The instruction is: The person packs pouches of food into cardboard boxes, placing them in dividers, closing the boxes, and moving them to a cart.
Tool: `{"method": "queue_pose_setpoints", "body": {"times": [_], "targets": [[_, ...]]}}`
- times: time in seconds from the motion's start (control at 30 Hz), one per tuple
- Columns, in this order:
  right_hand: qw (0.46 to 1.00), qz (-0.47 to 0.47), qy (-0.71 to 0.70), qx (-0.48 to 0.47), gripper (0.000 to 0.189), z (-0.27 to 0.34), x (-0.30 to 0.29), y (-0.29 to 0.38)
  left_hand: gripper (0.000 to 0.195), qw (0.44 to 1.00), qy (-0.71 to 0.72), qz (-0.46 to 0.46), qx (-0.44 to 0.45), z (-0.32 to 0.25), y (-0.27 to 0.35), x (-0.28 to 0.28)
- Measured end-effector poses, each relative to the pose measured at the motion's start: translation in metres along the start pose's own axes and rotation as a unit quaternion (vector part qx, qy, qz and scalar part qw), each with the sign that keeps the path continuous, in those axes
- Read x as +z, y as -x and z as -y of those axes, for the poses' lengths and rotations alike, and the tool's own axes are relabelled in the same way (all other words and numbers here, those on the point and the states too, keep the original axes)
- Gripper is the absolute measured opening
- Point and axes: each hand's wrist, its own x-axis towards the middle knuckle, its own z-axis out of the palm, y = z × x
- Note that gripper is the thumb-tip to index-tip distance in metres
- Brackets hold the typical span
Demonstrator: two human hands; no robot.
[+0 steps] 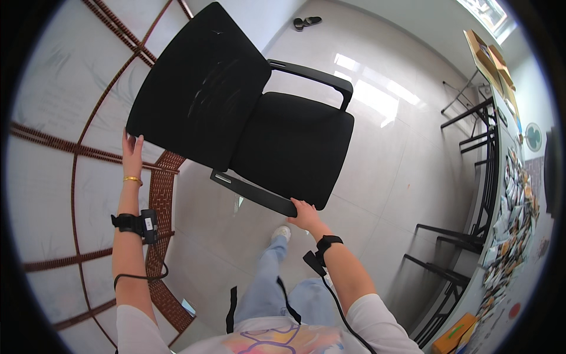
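Before me stands a black office armchair (pixel 296 141), its seat facing the right of the view. My left hand (pixel 132 144) grips the upper corner of the chair's backrest (pixel 199 88), which bears pale scuff marks. The near armrest (pixel 256 194) has its front end under my right hand (pixel 306 214), the fingers curled over it. Across the seat, the far armrest (pixel 314 77) is untouched. The chair's legs or base are hidden beneath the seat.
A folding screen (pixel 48 177) with woven brown trim stands close on the left. Along the right runs a table (pixel 486 283) with many small packets (pixel 508 230), black metal legs and open cardboard boxes (pixel 482 57). Dark shoes (pixel 307 22) lie on the tiled floor (pixel 389 186) by the far wall.
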Motion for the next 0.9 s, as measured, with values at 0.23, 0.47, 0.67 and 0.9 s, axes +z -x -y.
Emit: {"method": "queue_pose_setpoints", "body": {"times": [0.23,0.47,0.67,0.9], "targets": [[0.993,-0.088,0.075,-0.026,0.054,-0.016,0.013,0.001,0.049,0.996,0.063,0.039,-0.048,-0.009,-0.002,0.011],[0.974,-0.187,0.130,-0.002,0.027,-0.034,0.020,0.019,0.048,0.991,0.085,0.092,-0.053,-0.040,0.033,0.014],[0.943,-0.283,0.174,0.017,0.024,-0.060,0.029,0.056,0.048,0.984,0.132,0.094,-0.074,-0.034,0.085,0.008],[0.960,-0.236,0.146,-0.043,0.046,-0.078,0.018,0.057,0.048,0.987,0.098,0.108,-0.073,-0.031,0.095,0.002]]}}
